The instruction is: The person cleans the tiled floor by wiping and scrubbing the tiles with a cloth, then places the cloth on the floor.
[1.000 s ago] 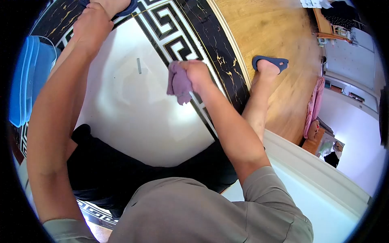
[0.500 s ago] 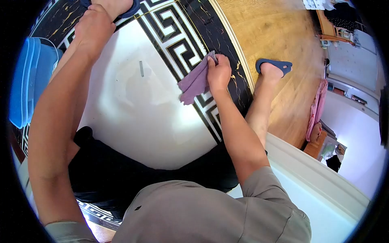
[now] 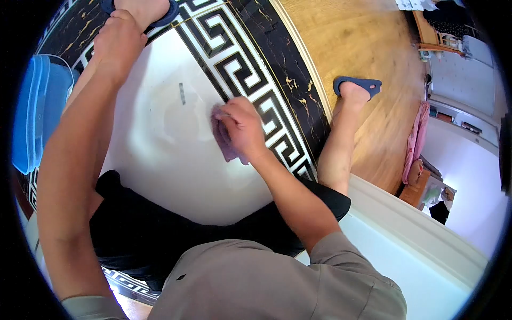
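My right hand [image 3: 243,128] is closed round a bunched purple cloth [image 3: 222,137], slightly smeared by motion. The cloth is over the glossy white floor tile [image 3: 160,160], just inside its black-and-white key-pattern border [image 3: 242,77]. At the upper left, my left hand [image 3: 120,45] is wrapped round my left ankle [image 3: 140,13], above a dark blue slipper [image 3: 169,15]. Its fingertips are partly hidden. A small grey mark [image 3: 182,94] shows on the white tile between my hands.
A translucent blue bucket [image 3: 40,114] stands at the left, beside my left leg. Wooden flooring [image 3: 314,32] begins past the black marble strip [image 3: 282,64]. My right foot, in a blue slipper [image 3: 373,87], rests there. A white door frame [image 3: 405,224] is at the lower right.
My right hand has moved left and down with the purple cloth, off the patterned border onto the white tile. The cloth is now more bunched. My left hand stays on the ankle.
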{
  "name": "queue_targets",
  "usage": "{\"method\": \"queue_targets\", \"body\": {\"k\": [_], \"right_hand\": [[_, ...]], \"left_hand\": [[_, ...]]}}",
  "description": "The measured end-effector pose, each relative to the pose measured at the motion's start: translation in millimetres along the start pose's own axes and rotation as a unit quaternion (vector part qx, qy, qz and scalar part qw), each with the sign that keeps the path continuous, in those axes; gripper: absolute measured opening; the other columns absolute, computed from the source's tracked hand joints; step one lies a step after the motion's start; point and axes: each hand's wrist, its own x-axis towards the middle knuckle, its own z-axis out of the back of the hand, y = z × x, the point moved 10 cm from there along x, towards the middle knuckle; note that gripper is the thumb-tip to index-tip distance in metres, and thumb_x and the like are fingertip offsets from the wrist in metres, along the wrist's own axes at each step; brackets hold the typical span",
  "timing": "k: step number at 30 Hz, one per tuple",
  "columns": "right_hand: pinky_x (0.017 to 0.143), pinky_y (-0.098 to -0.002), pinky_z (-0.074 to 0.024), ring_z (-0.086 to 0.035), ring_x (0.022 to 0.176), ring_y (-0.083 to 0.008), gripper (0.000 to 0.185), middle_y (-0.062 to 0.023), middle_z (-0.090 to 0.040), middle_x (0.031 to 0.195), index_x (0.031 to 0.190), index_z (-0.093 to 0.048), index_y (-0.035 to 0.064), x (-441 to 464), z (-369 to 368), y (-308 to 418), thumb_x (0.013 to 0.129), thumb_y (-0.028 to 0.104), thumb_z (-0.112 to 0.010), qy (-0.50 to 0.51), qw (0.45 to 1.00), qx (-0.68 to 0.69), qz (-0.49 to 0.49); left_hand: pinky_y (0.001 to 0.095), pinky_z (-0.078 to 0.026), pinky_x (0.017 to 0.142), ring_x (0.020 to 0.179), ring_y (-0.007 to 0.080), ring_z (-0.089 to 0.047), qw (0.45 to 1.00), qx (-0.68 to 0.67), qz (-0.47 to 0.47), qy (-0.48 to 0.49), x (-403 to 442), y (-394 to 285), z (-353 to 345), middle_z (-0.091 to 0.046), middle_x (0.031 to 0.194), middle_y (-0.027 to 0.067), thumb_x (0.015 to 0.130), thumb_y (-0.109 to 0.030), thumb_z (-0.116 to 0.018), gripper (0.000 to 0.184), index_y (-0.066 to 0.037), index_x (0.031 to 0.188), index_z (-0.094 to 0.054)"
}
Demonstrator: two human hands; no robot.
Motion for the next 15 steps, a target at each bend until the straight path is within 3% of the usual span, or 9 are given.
{"method": "queue_targets", "body": {"k": [2, 7, 8, 11, 15], "right_hand": [[0.081, -0.0387, -0.0515, -0.062, 0.090, -0.0311, 0.013, -0.0120, -0.062, 0.091, 0.092, -0.072, 0.0044, -15.4, 26.5, -23.3, 0.080, 0.000, -0.073, -0.074, 0.993, -0.037, -0.085], [0.089, -0.0342, -0.0493, -0.061, 0.097, -0.0297, 0.017, -0.0165, -0.062, 0.107, 0.103, -0.069, -0.0021, -42.3, 85.9, -89.4, 0.087, 0.003, -0.072, -0.230, 0.947, -0.071, -0.213], [0.088, -0.0361, -0.0494, -0.061, 0.096, -0.0315, 0.018, -0.0167, -0.061, 0.106, 0.104, -0.069, -0.0014, -36.5, 81.6, -84.5, 0.086, 0.002, -0.071, -0.206, 0.956, -0.095, -0.185], [0.086, -0.0410, -0.0496, -0.060, 0.094, -0.0353, 0.021, -0.0161, -0.061, 0.102, 0.102, -0.069, 0.0009, -19.9, 61.3, -70.9, 0.081, -0.004, -0.071, -0.136, 0.978, -0.123, -0.099], [0.082, -0.0427, -0.0489, -0.059, 0.091, -0.0362, 0.021, -0.0154, -0.061, 0.098, 0.095, -0.068, 0.0022, 0.2, 49.1, -68.2, 0.077, -0.008, -0.072, -0.159, 0.979, -0.120, -0.043]], "left_hand": [[0.0406, -0.061, 0.076, 0.091, 0.0329, -0.074, 1.000, 0.009, 0.007, 0.018, 2.4, -0.3, -3.4, -0.069, 0.104, 0.0235, 0.080, -0.035, -0.078, 0.077, 0.017, 0.127, -0.047], [0.0406, -0.062, 0.073, 0.088, 0.0338, -0.074, 1.000, 0.009, -0.014, -0.006, 0.5, -3.1, 4.6, -0.070, 0.100, 0.0231, 0.081, -0.039, -0.078, 0.071, 0.013, 0.119, -0.048], [0.0406, -0.062, 0.073, 0.086, 0.0345, -0.074, 1.000, 0.003, -0.018, -0.024, -1.2, -3.9, 7.7, -0.070, 0.098, 0.0230, 0.080, -0.039, -0.079, 0.069, 0.012, 0.115, -0.048], [0.0392, -0.061, 0.076, 0.092, 0.0332, -0.073, 0.999, 0.018, 0.000, 0.038, 0.2, -4.9, 1.6, -0.068, 0.106, 0.0244, 0.082, -0.038, -0.077, 0.078, 0.017, 0.127, -0.047], [0.0398, -0.062, 0.072, 0.085, 0.0346, -0.074, 1.000, 0.023, -0.016, -0.015, 2.3, -1.9, -0.4, -0.070, 0.099, 0.0239, 0.081, -0.039, -0.078, 0.074, 0.015, 0.120, -0.048]]}}
